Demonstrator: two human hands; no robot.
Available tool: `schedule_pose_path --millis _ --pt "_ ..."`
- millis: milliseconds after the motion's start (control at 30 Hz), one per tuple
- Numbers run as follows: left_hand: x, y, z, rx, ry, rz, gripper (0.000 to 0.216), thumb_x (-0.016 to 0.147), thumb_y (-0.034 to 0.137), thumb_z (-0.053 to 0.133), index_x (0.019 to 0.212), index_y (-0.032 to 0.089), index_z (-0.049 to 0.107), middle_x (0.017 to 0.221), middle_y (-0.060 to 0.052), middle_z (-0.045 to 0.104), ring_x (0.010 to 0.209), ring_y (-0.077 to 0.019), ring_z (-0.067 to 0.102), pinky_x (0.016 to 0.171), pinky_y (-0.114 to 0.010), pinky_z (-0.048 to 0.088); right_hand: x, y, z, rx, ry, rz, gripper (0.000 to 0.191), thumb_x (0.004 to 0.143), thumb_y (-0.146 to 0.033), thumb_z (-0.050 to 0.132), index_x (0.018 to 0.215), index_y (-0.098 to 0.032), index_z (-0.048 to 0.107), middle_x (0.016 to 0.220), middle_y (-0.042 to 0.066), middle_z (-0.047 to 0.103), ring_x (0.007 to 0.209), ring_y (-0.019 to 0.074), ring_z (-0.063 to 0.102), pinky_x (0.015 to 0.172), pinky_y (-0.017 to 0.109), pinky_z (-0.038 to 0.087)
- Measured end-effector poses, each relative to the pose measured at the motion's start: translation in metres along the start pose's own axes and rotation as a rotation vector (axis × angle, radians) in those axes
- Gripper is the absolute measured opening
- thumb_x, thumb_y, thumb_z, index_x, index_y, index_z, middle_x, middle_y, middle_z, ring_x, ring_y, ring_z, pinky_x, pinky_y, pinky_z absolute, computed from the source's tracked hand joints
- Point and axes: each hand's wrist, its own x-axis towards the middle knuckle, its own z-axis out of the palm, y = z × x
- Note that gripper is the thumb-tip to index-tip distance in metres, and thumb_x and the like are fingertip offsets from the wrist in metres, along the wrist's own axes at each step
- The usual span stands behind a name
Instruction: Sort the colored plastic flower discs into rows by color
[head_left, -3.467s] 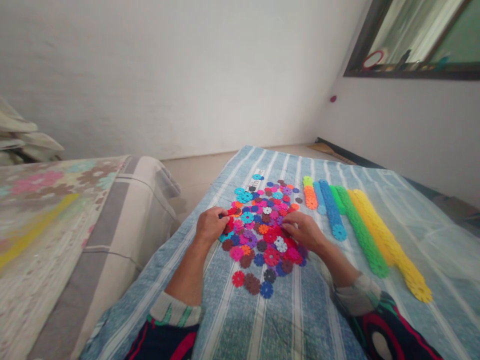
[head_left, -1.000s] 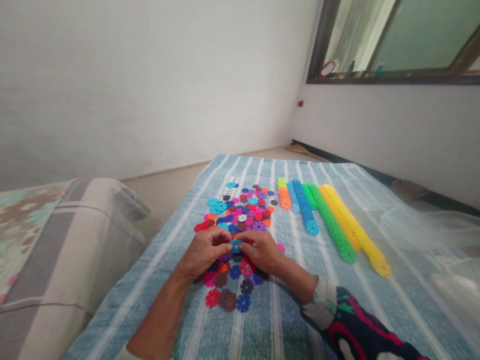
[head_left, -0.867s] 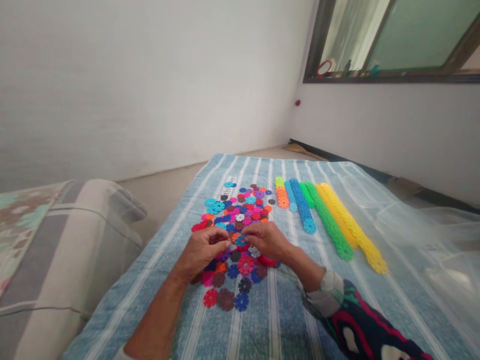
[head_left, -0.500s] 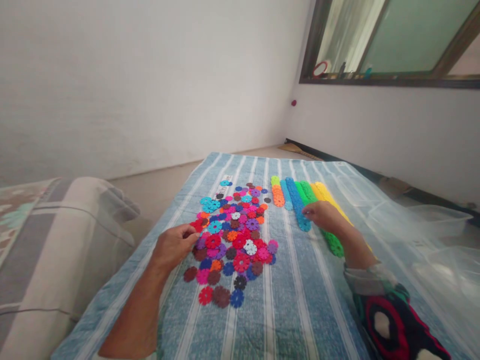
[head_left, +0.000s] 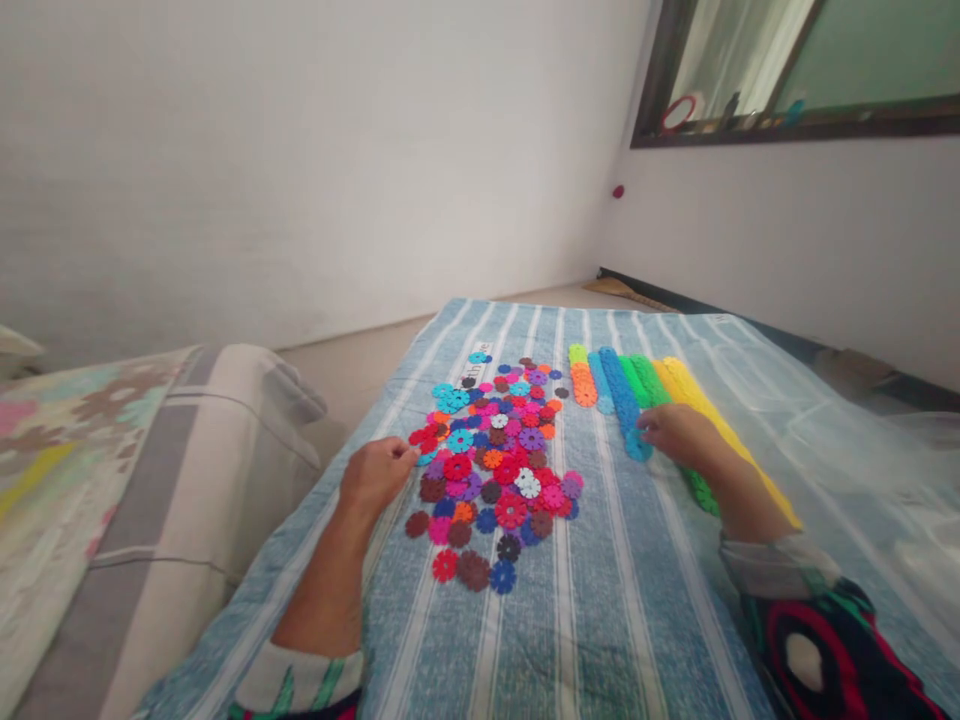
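Note:
My left hand (head_left: 379,475) is at the left edge of a spread of small plastic flower discs (head_left: 511,510) in red, pink, purple, brown, orange, white and blue. Its thumb and forefinger are pinched on the edge of a light blue flower disc (head_left: 427,459). My right hand (head_left: 681,434) is closed, its fingertips by the near end of a blue row of overlapping discs (head_left: 622,395). Whatever those fingers hold is too small to make out. My right wrist and forearm hide part of the green row (head_left: 645,380) and lie near the yellow row (head_left: 686,385).
A short yellow-green and orange row (head_left: 582,382) lies left of a light blue row (head_left: 600,375). Clear plastic containers (head_left: 847,430) stand on the right of the striped cloth (head_left: 600,620). A fabric-covered seat or bed (head_left: 217,450) is to the left, below a white wall (head_left: 300,170).
The view has swung a little left, so everything sits farther right. My left hand still pinches at the pile's left edge, and my right hand stays by the blue row's near end.

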Motion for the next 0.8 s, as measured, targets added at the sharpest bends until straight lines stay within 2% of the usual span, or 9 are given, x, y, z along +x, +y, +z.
schedule_pose_path --millis 233,367,467,600,800 --pt "-0.003 0.005 0.006 0.04 -0.037 -0.037 0.029 0.076 0.042 0.058 0.083 0.018 0.072 0.085 -0.008 0.074 0.08 -0.0213 0.066 0.065 -0.025 0.04 -0.003 -0.015 0.001 0.08 0.046 -0.066 0.024 0.084 -0.024 0.059 0.102 -0.023 0.075 0.089 0.006 0.075 0.082 0.022 0.068 0.067 0.027 0.044" --pt "-0.002 0.006 0.01 0.022 -0.024 -0.041 0.028 0.069 0.044 0.066 0.081 0.019 0.071 0.079 -0.005 0.072 0.075 -0.0209 0.065 0.06 -0.025 0.038 -0.008 -0.032 -0.002 0.168 0.062 -0.156 0.022 0.084 -0.023 0.061 0.1 -0.021 0.074 0.087 0.007 0.075 0.08 0.0206 0.068 0.066 0.026 0.043" --pt "0.0 0.004 0.014 -0.096 0.004 -0.024 0.02 0.062 0.038 0.071 0.068 0.02 0.064 0.065 0.0 0.065 0.065 -0.0177 0.061 0.057 -0.025 0.037 -0.01 -0.041 -0.003 0.22 0.041 -0.198 0.021 0.084 -0.024 0.06 0.1 -0.02 0.073 0.086 0.006 0.075 0.075 0.0182 0.068 0.065 0.025 0.043" --pt "0.0 -0.001 0.017 -0.288 0.059 -0.041 0.022 0.054 0.031 0.071 0.056 0.02 0.053 0.051 0.004 0.054 0.054 -0.0135 0.051 0.052 -0.024 0.034 -0.012 -0.051 -0.003 0.255 0.033 -0.246 0.021 0.085 -0.024 0.059 0.101 -0.02 0.073 0.081 0.005 0.074 0.07 0.0166 0.067 0.063 0.024 0.042" --pt "-0.007 0.003 0.01 -0.793 -0.031 -0.192 0.031 0.051 0.034 0.071 0.072 0.017 0.057 0.047 0.007 0.053 0.04 -0.0082 0.043 0.043 -0.021 0.03 -0.018 -0.068 -0.003 0.296 0.039 -0.314 0.018 0.084 -0.023 0.061 0.096 -0.021 0.074 0.078 0.004 0.074 0.07 0.0173 0.067 0.063 0.024 0.042"
